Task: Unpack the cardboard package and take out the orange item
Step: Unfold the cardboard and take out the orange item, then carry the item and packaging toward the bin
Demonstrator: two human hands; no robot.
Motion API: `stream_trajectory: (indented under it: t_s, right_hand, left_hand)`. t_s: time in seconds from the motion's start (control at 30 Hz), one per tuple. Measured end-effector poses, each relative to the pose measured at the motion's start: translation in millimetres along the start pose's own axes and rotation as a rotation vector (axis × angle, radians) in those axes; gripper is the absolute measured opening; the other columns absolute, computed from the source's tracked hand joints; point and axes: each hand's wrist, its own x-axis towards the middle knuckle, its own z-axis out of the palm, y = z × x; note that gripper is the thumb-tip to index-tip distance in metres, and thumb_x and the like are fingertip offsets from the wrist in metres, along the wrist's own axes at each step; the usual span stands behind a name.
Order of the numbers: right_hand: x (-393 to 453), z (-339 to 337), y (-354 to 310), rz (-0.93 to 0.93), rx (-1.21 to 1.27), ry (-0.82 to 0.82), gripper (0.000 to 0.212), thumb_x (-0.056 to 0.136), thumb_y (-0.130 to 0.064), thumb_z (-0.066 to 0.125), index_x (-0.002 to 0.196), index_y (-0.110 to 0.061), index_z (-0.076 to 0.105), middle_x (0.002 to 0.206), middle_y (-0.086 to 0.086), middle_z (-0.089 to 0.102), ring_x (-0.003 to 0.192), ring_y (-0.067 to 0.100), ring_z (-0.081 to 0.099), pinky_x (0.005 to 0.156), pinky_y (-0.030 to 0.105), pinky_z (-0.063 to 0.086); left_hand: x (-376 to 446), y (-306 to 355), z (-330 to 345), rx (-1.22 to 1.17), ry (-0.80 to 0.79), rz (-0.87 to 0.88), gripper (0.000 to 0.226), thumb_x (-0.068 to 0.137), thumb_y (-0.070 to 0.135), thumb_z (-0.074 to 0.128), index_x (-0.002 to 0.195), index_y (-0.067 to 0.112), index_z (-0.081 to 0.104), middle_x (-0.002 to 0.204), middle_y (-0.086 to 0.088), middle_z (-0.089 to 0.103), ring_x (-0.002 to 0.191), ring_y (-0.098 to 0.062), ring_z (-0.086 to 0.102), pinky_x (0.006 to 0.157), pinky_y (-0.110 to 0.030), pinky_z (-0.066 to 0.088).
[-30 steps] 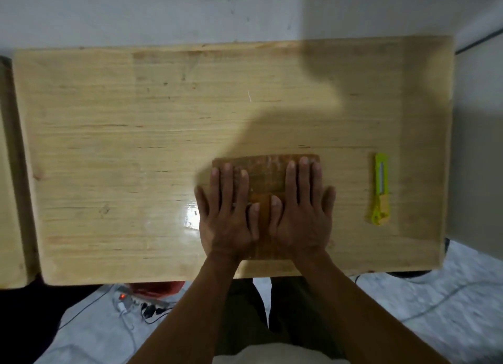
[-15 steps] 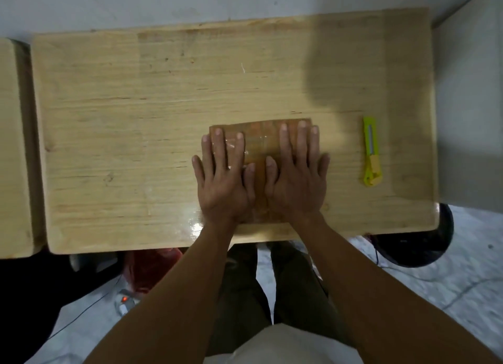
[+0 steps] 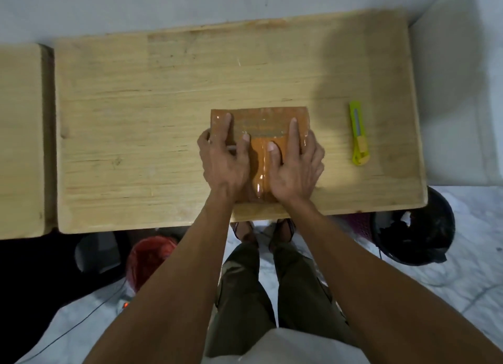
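A flat brown cardboard package (image 3: 261, 124), wrapped in glossy tape, lies on the wooden table (image 3: 136, 118) near its front edge. My left hand (image 3: 224, 159) rests on its left part with the fingers curling around the left edge. My right hand (image 3: 295, 163) presses on its right part, with its outer fingers wrapped over the right edge and the index finger stretched forward. An orange taped strip shows between the two hands. The package is closed, so nothing inside it is visible.
A yellow-green utility knife (image 3: 358, 136) lies on the table to the right of the package. A second wooden table (image 3: 20, 140) adjoins on the left. Below the table stand a black bin (image 3: 413, 235) at the right and a red bucket (image 3: 149, 257) at the left.
Both hands lay flat side by side on the package; now they have spread apart and their fingers curl over its left and right edges. The camera view has shifted.
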Motion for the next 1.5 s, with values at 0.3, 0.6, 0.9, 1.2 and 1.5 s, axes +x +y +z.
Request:
stream_trajectory:
  t_s: [0.3,0.6,0.9,1.2,1.5]
  right_hand:
    - [-28.1,-96.6,4.6,0.026,0.270,-0.201,0.062,0.093,-0.067,0.039,0.146,-0.060,0.008,0.136,0.005,0.043,0.126,0.028,0.046,0.097,0.042,0.041]
    - [-64.5,-152.6,-2.5,0.124,0.195,0.122,0.060,0.093,-0.062,0.043,0.148,-0.051,0.022,0.138,0.003,0.043,0.114,0.028,0.059,0.091,0.039,0.049]
    - [-131.5,-155.0,28.6,0.415,0.350,0.326,0.069,0.087,-0.065,0.049,0.148,-0.051,0.020,0.122,0.006,0.051,0.109,0.028,0.059,0.087,0.038,0.050]
    - [-228.1,-168.4,112.2,0.560,0.496,0.444,0.070,0.092,-0.052,0.054,0.152,-0.035,0.023,0.141,0.005,0.054,0.125,0.021,0.053,0.094,0.022,0.039]
    - [-245.3,-191.0,209.8,0.773,0.439,0.521,0.073,0.090,-0.063,0.047,0.153,-0.041,0.019,0.120,0.010,0.063,0.105,0.026,0.064,0.086,0.034,0.049]
  left_hand:
    - [-63.5,38.8,-44.3,-0.307,0.030,0.024,0.058,0.075,0.055,0.076,0.128,0.061,0.052,0.109,0.000,0.057,0.087,-0.021,0.071,0.072,-0.043,0.063]
    - [-95.7,115.8,-65.9,0.045,-0.054,0.243,0.052,0.094,0.042,0.062,0.143,0.046,0.045,0.112,-0.003,0.048,0.094,-0.030,0.063,0.083,-0.043,0.054]
    - [-106.1,88.8,-60.2,0.026,-0.543,0.540,0.062,0.089,0.040,0.072,0.145,0.039,0.046,0.097,-0.008,0.072,0.061,-0.007,0.072,0.061,-0.024,0.058]
    - [-188.2,123.2,-7.4,0.017,-0.937,0.621,0.061,0.086,0.008,0.075,0.137,0.033,0.052,0.068,0.006,0.074,0.049,0.000,0.066,0.044,-0.010,0.046]
    - [-263.7,154.3,64.5,0.159,-1.047,0.810,0.046,0.083,0.020,0.081,0.126,0.013,0.066,0.084,-0.002,0.070,0.053,0.008,0.060,0.050,-0.003,0.041]
